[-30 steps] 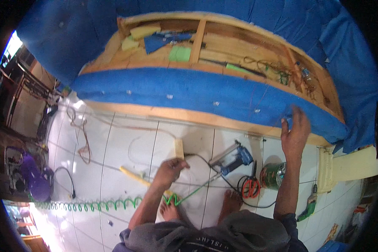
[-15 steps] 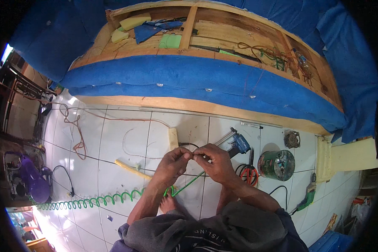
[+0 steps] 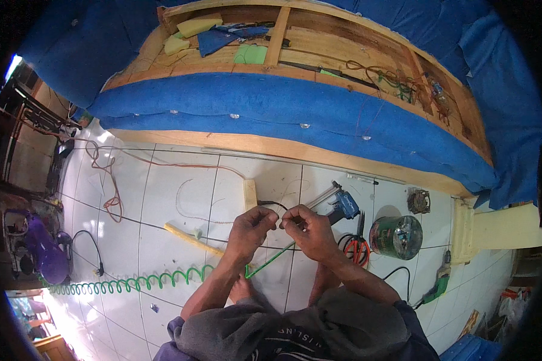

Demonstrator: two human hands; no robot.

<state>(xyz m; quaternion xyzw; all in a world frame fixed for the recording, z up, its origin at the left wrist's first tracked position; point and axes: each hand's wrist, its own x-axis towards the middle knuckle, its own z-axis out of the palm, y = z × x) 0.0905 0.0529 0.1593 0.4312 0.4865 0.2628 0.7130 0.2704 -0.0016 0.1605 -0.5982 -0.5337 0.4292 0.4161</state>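
Observation:
My left hand [image 3: 251, 233] and my right hand [image 3: 310, 233] are raised over the tiled floor, thumb and fingertips of each pinched together. A narrow gap separates the two sets of fingertips. Whatever they pinch is too fine to make out. Just beyond my right hand lies a blue and silver staple gun [image 3: 345, 204], joined by a green air hose [image 3: 271, 261] that passes below my hands. A pale block-shaped power strip [image 3: 250, 194] with a black cord is close past my left hand.
Across the far side stretches an overturned blue-covered wooden sofa frame [image 3: 223, 99]. Right of me are red-handled scissors [image 3: 359, 251], a round tin [image 3: 376, 237] and a green power tool [image 3: 436, 287]. A yellow foam strip [image 3: 186, 236] and coiled hose [image 3: 144, 283] lie left.
My hands have drawn slightly apart; their fingertips met before and now show a gap. The view has shifted a little.

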